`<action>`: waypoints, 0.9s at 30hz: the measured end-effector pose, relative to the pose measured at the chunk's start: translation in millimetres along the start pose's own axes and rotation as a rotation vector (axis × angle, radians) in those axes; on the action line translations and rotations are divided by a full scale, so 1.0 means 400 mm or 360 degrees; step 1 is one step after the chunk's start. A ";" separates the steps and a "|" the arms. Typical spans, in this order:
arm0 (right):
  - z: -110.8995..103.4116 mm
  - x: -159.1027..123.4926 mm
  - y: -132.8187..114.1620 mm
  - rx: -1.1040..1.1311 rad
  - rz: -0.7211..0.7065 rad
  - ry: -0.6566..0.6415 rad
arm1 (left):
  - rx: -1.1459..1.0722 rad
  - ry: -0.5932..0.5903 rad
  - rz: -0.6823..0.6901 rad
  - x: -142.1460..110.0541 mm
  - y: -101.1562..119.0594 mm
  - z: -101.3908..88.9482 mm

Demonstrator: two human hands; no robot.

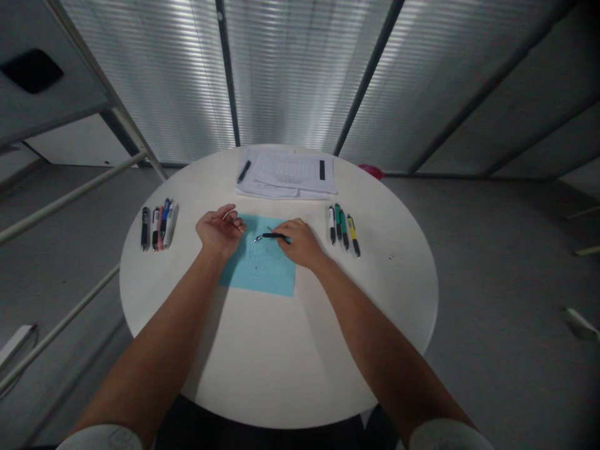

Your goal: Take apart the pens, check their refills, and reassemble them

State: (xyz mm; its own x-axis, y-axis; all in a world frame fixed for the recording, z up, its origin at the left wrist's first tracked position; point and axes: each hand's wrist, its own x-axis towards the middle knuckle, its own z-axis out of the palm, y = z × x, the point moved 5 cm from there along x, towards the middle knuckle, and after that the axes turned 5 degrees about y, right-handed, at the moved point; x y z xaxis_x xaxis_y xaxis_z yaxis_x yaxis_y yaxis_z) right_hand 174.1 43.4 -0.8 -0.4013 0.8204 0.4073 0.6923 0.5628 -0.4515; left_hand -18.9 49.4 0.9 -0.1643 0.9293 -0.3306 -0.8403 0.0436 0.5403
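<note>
My right hand (300, 242) rests on a light blue sheet of paper (259, 267) on the round white table (281, 350). Its fingers pinch a black pen (270, 235) whose silvery tip points left. My left hand (220, 230) lies at the sheet's upper left corner, palm turned up, fingers loosely curled around a small thin piece I cannot make out. The two hands are a short gap apart.
Several pens (157, 227) lie in a row at the table's left, and several more pens (344, 229) to the right of my right hand. White printed sheets (290, 174) with a black pen (244, 171) sit at the far edge. A metal railing (70, 197) runs at left.
</note>
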 end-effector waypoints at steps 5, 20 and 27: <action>0.009 0.000 0.003 0.0011 -0.0038 -0.0035 | 0.0008 0.0006 0.0000 0.000 0.001 0.000; 0.008 -0.001 0.004 -0.0046 -0.0006 -0.0003 | 0.0045 0.0017 -0.0004 0.001 0.000 0.000; 0.005 -0.001 0.001 -0.0061 0.0001 -0.0017 | 0.0051 0.0015 -0.0008 0.001 -0.001 -0.001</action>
State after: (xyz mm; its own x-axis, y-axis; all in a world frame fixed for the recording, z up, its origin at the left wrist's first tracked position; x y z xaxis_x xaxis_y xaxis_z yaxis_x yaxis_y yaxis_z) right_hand 173.3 43.4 -2.9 -0.4071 0.8221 0.3981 0.7153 0.5580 -0.4208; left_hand -18.9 49.6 0.2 -0.1651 0.9257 -0.3404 -0.8243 0.0600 0.5630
